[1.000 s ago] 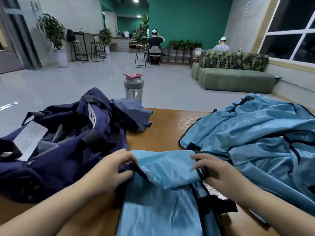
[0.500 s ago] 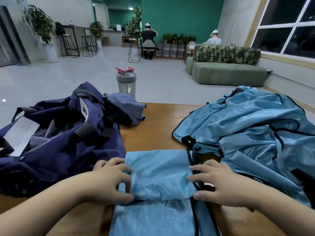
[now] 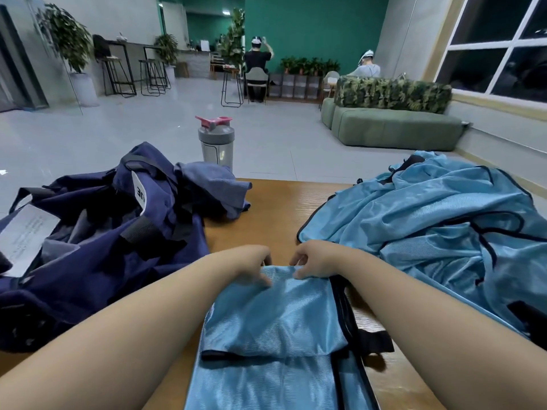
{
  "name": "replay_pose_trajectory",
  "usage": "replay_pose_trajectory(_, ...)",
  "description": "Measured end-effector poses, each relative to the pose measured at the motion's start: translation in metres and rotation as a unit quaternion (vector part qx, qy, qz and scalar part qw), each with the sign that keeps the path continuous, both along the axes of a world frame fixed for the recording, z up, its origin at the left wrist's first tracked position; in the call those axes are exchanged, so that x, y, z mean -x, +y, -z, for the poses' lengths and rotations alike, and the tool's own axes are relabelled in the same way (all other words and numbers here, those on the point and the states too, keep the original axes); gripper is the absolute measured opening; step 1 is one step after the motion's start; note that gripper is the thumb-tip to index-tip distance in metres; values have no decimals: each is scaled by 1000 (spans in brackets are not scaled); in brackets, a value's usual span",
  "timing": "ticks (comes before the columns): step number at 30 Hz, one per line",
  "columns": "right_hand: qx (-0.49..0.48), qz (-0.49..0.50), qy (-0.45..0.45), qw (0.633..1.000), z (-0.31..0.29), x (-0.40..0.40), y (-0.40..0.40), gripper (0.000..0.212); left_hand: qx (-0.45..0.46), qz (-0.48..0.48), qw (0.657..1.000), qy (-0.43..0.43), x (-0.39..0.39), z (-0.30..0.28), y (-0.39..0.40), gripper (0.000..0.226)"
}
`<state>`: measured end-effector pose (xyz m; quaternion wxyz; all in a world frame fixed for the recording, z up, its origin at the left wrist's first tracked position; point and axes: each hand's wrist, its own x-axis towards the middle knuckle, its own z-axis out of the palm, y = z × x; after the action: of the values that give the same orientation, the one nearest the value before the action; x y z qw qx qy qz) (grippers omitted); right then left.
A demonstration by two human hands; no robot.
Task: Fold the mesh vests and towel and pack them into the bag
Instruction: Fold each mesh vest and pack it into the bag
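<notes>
1. Pinching the far edge of the folded vest (image 3: pixel 275 315) with both sets of fingers: left hand (image 3: pixel 251 263) curled over the far-left corner, right hand (image 3: pixel 313 261) curled over the far-right one, thumbs tucked under the cloth as far as can be told. Bit blurry on the left fingertips, so not swearing to the exact grip there.
2. Lying flat on the wooden table (image 3: pixel 275 208) right in front, already doubled over once, black trim running down its right side.
3. Looking like mid-fold on this one, so roughly the early middle of the job, probably gathering that far edge for another fold toward the body.
4. Needing next, at a guess: pulling both corners back evenly so the layers stack square, then pressing flat.
5. Waiting just to the right: a rumpled pile of vests (image 3: pixel 429 226), not folded yet.
6. Sitting open on the left: the navy bag (image 3: pixel 97 261), with the greyish-blue towel (image 3: pixel 213 187) bunched up against its far end, unfolded.
7. Standing beyond the towel: a shaker bottle (image 3: pixel 216 143).
</notes>
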<state>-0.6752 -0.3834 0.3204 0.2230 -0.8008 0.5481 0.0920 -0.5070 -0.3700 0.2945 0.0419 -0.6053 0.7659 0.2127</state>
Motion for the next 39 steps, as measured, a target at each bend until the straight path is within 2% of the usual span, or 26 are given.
replay_pose_trajectory(4,-42,-32,111,992,-4,5,-1,60,-57,29,996,-62,-3,-7,-2,51)
replay_pose_trajectory(7,-15,-70,210,975,-10,6,4,74,-82,57,990,-95,-9,-11,-2,45)
replay_pose_trajectory(10,-32,-57,223,973,-15,11,3,76,-85,74,991,-68,-17,-12,-2,32)
replay_pose_trajectory(13,-44,-41,211,976,-20,21,1,66,-80,68,994,-13,-25,-18,-2,22)
replay_pose_trajectory(17,-83,-26,163,983,-27,40,-1,29,-51,60,997,-6,-37,-28,-3,28)
replay_pose_trajectory(19,-86,-16,136,987,-27,46,-2,27,-56,56,997,-7,-43,-33,-4,23)
replay_pose_trajectory(21,-58,-2,117,991,-27,50,-4,28,-33,47,998,-22,-47,-36,-7,21)
replay_pose_trajectory(24,35,43,48,997,-25,52,-9,27,106,17,994,-36,-49,-39,-11,32)
replay_pose_trajectory(27,171,70,-19,983,-26,50,-10,15,227,-39,973,26,-52,-41,-10,34)
replay_pose_trajectory(30,331,20,-41,943,-32,53,0,15,305,-63,945,102,-62,-41,-2,28)
replay_pose_trajectory(32,396,-43,-55,916,-33,57,11,22,342,-33,929,137,-72,-39,10,23)
replay_pose_trajectory(34,423,-105,-75,897,-29,62,28,27,363,50,918,152,-80,-35,28,22)
replay_pose_trajectory(37,391,-179,-75,900,-21,78,60,29,340,163,910,170,-85,-26,63,29)
replay_pose_trajectory(39,353,-225,-65,906,-19,90,81,31,276,209,924,161,-84,-19,85,29)
